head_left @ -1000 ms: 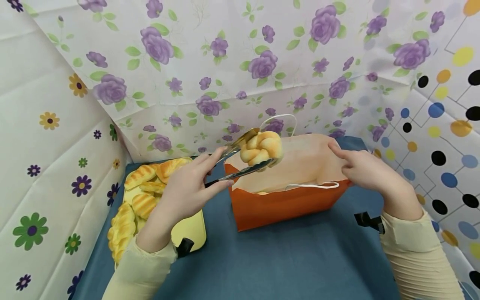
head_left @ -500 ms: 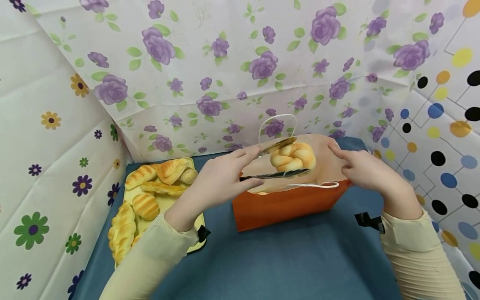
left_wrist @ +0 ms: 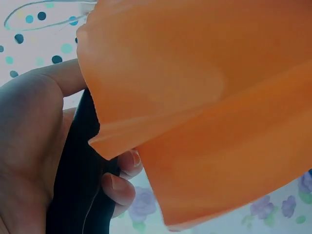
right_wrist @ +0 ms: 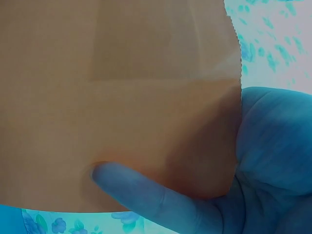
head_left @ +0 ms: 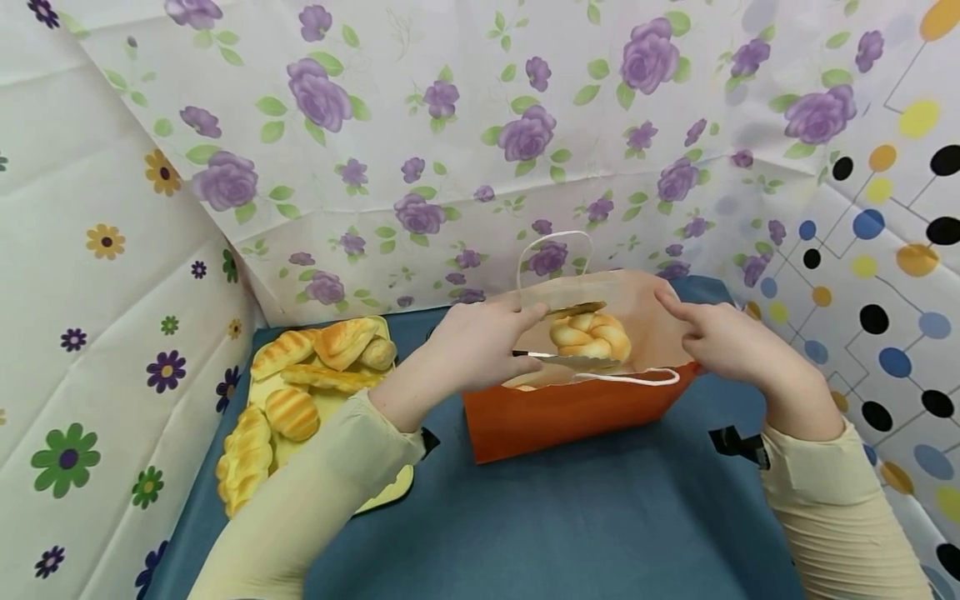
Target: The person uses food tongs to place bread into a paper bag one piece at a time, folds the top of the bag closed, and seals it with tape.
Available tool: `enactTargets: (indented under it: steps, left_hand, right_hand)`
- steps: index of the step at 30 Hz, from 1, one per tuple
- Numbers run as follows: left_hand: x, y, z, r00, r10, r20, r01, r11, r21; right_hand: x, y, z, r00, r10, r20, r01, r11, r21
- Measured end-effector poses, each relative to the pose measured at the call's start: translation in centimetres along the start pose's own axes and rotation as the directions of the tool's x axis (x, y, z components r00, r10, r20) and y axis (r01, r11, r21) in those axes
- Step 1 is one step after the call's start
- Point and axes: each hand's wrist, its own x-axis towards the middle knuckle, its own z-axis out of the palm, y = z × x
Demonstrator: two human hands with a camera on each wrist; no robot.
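We see the braided bread roll [head_left: 592, 341] just beyond the fingers of the left hand [head_left: 480, 343], caught between the 2 tips of the metal tongs [head_left: 579, 362], within the mouth of the orange paper bag [head_left: 562, 423]. Those fingers curl round the tongs' black handles, their grip narrow on the roll. Across the roll from them, the right hand [head_left: 723, 343] holds the bag's edge; in the right wrist view we find 1 digit laid along the tan inner wall, the others hidden.

We judge the step in hand to be putting the roll into the bag. The next move would call for lowering the tips deeper, then easing the left fingers' squeeze while the right fingers steady the paper.

Near the right fingers, 1 white cord handle [head_left: 637, 381] lies along the front rim. Left of the left fingers, the yellow tray [head_left: 386, 497] carries several more breads [head_left: 292, 414] on the blue tabletop [head_left: 540, 533].
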Motion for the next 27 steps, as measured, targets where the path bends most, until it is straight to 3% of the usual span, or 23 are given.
enactTargets:
  steps: [6, 13, 21, 27]
  left_hand:
    - [1.9, 0.7, -0.5, 0.998, -0.001, 0.055, -0.004, 0.996, 0.090]
    - [4.1, 1.6, 0.2, 0.981, 0.009, 0.195, -0.046, 0.981, 0.187]
    - [5.4, 2.8, 1.6, 0.973, 0.026, 0.229, -0.079, 0.972, 0.223]
    - [6.1, 3.5, 2.5, 0.962, 0.042, 0.268, -0.128, 0.941, 0.314]
  right_hand:
    - [-0.1, -0.1, 0.0, 1.000, 0.008, -0.001, -0.008, 1.000, -0.006]
    - [0.0, -0.3, 0.2, 1.000, 0.014, -0.004, -0.014, 1.000, -0.022]
    - [0.1, -0.5, 0.3, 1.000, 0.007, -0.003, -0.007, 0.999, -0.032]
    - [0.2, -0.7, 0.4, 1.000, 0.008, -0.001, -0.008, 1.000, -0.027]
